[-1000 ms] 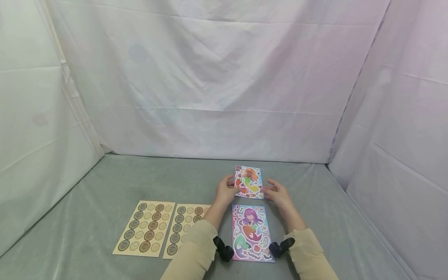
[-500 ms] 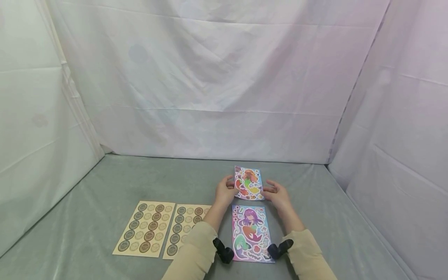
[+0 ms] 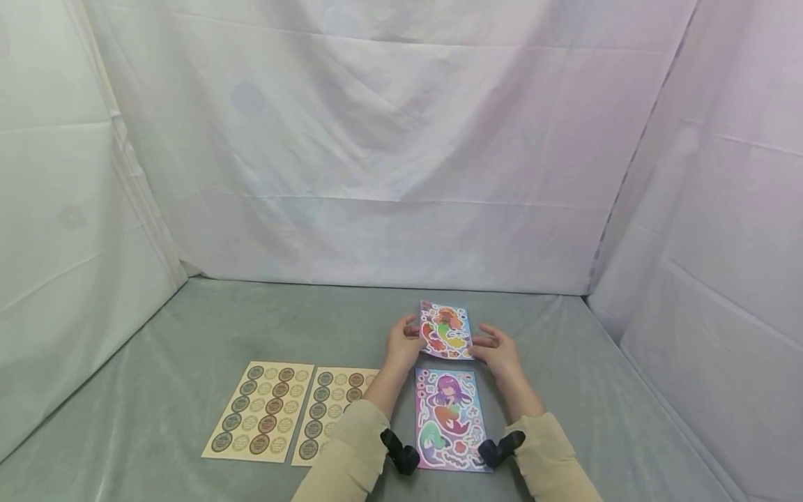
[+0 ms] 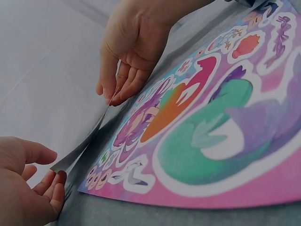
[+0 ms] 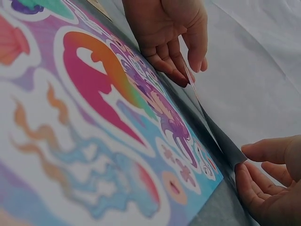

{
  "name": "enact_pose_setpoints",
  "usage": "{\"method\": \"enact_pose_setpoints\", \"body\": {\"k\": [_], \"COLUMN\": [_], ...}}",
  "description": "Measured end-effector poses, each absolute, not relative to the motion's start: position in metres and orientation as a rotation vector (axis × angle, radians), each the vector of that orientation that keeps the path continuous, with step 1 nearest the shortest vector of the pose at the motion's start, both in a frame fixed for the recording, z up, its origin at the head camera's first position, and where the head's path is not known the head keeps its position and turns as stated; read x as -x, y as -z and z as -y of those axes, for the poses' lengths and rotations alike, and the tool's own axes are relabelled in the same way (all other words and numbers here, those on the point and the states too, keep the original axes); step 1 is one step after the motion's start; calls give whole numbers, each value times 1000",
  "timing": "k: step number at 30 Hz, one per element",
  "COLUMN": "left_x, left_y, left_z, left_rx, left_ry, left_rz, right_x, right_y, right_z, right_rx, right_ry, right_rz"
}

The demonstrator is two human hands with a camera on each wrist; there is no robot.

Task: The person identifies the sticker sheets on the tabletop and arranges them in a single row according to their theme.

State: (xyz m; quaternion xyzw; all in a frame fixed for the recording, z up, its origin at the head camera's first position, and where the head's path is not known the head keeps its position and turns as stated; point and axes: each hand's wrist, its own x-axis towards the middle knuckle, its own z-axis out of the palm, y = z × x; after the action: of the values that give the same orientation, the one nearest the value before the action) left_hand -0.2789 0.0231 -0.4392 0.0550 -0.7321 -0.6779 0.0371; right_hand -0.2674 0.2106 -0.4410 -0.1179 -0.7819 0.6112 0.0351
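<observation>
A mermaid sticker sheet (image 3: 447, 331) with an orange-haired figure is held between both hands toward the back of the table. My left hand (image 3: 403, 345) pinches its near left corner, thumb on top. At the near right corner, my right hand (image 3: 498, 352) pinches with thumb and fingers. In the left wrist view the sheet shows nearly edge-on as a thin bowed strip (image 4: 84, 141), its near edge raised off the cloth. Just in front of it, between the forearms, a second mermaid sticker sheet (image 3: 449, 418) with a purple-haired figure lies flat.
Two cream sheets of round stickers lie on the left: one sheet (image 3: 257, 411) fully visible, the other sheet (image 3: 314, 418) partly covered by the left sleeve (image 3: 351, 446). Grey cloth (image 3: 157, 390) covers the table. White fabric walls (image 3: 376, 139) enclose the back and sides.
The far sticker sheet has gone from lying flat to bowed, its near edge lifted by both hands. My right thumb has moved onto its corner. The other sheets stay put.
</observation>
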Motion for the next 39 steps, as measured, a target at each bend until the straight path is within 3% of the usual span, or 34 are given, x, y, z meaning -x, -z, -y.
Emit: {"method": "enact_pose_setpoints", "body": {"k": [39], "left_x": [266], "left_y": [426], "left_z": [-15], "left_rx": [-32], "left_ry": [2108], "left_rz": [2244], "right_x": [263], "right_y": [430], "right_z": [-225], "right_rx": [293], "right_ry": [-1840], "right_rz": [2462]}}
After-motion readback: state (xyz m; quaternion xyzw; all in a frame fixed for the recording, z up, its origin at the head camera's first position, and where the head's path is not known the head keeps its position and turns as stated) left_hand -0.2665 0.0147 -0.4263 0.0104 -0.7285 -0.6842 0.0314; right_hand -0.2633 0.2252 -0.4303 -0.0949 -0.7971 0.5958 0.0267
